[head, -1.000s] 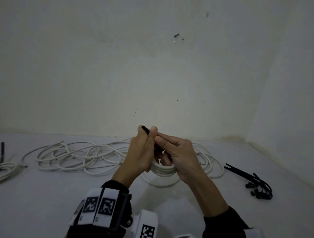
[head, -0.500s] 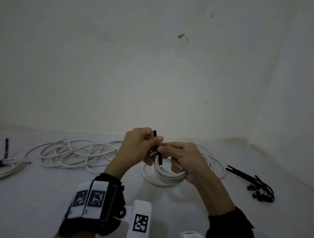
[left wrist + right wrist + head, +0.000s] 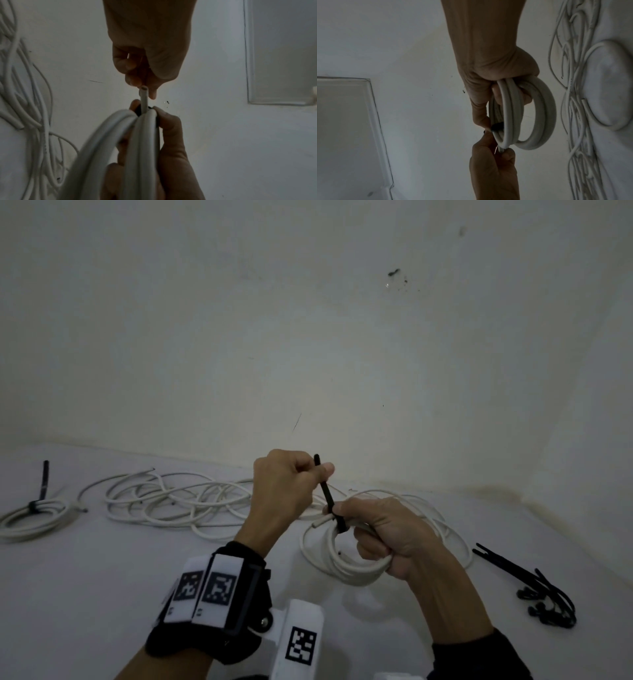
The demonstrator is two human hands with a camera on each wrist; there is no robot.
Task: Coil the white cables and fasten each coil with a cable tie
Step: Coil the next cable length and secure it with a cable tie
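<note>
**Black tie tail drawn up and left from the held coil**

Against the earlier head frames, the black plastic cable tie (image 3: 329, 497) is seen drawn further out: its tail is now raised up and to the left, slanted, where half a second ago it stood nearly upright close to both hands. The left hand (image 3: 286, 489) has been lifted away from the right hand (image 3: 383, 537), and the tail is pinched in the left grip between thumb and curled fingers. The small coil of white round cable (image 3: 337, 559) is kept clasped in the right grip, fingers curled through its loops, above the white surface (image 3: 102, 594).

In the head view alone are shown the loose tangle of white cable (image 3: 178, 501) to the left, a finished tied coil (image 3: 30, 513) at the far left edge, and a bundle of spare black ties (image 3: 534, 587) at the right. A cut cable end (image 3: 143, 94) pointing at the left hand is shown only in the left wrist view. In the right wrist view the tie's black band (image 3: 497, 126) is seen against the coil by the right thumb.

Open surface is left in front of the hands; the wall (image 3: 308, 337) stands close behind.
</note>
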